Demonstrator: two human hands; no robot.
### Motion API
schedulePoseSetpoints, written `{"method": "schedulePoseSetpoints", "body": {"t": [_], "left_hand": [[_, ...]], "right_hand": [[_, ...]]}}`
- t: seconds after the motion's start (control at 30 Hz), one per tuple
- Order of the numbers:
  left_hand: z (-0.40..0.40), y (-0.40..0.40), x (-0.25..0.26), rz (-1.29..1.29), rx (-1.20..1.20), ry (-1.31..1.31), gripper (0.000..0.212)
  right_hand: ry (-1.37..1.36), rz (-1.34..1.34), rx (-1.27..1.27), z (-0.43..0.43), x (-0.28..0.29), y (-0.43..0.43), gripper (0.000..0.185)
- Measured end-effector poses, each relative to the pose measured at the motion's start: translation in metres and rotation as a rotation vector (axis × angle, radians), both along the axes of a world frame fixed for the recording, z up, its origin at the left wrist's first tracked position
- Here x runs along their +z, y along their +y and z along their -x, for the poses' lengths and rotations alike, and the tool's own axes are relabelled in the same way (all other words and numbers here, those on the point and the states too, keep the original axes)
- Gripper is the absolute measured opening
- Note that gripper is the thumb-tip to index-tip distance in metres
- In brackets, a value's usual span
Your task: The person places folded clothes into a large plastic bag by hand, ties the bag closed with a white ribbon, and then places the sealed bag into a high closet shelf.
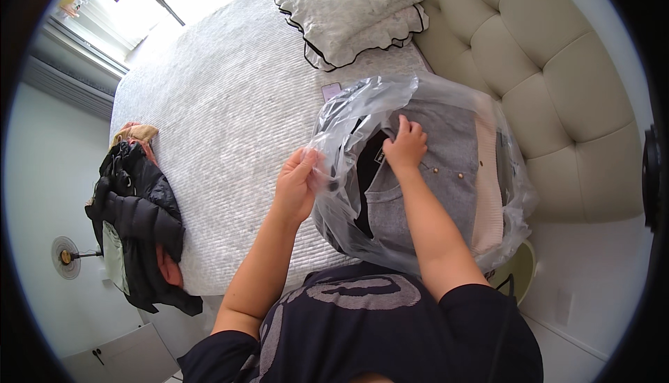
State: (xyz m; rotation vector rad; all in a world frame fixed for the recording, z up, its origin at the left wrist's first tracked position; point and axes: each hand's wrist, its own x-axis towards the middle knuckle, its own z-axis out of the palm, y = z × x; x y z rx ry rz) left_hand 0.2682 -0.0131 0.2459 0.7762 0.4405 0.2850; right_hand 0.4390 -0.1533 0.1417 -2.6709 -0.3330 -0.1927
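A clear plastic bag (342, 148) lies wide on the bed's near right part, its mouth towards the left. My left hand (298, 184) pinches the bag's rim between thumb and fingers. Inside it is a grey knit garment (444, 137) with small round buttons and a dark lining at the neckline. A cream ribbed knit (487, 174) shows beside the grey one, under the film. My right hand (407, 145) reaches into the bag and touches the grey garment at its neckline; whether its fingers grip the cloth is unclear.
Pillows (355, 12) with black-edged ruffles lie on the quilted bed cover (225, 122). A phone (331, 91) rests near the bag. Dark jackets and other clothes (138, 205) hang over the bed's left edge. The tufted headboard (554, 96) stands at right, above a pale bin (525, 268).
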Motion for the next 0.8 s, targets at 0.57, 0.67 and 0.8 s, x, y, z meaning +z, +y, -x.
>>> {"method": "schedulePoseSetpoints", "body": {"t": [0.57, 0.67, 0.8], "left_hand": [[0.001, 0.001, 0.003, 0.098, -0.050, -0.001, 0.014], [0.006, 0.001, -0.005, 0.230, -0.066, -0.145, 0.012], [0.011, 0.005, -0.009, 0.269, -0.160, -0.316, 0.014]], "right_hand": [[0.048, -0.245, -0.005, -0.044, 0.010, -0.019, 0.027], [-0.038, -0.588, -0.021, -0.025, 0.042, -0.012, 0.030], [-0.056, -0.586, 0.098, 0.006, 0.040, 0.029, 0.037]]}}
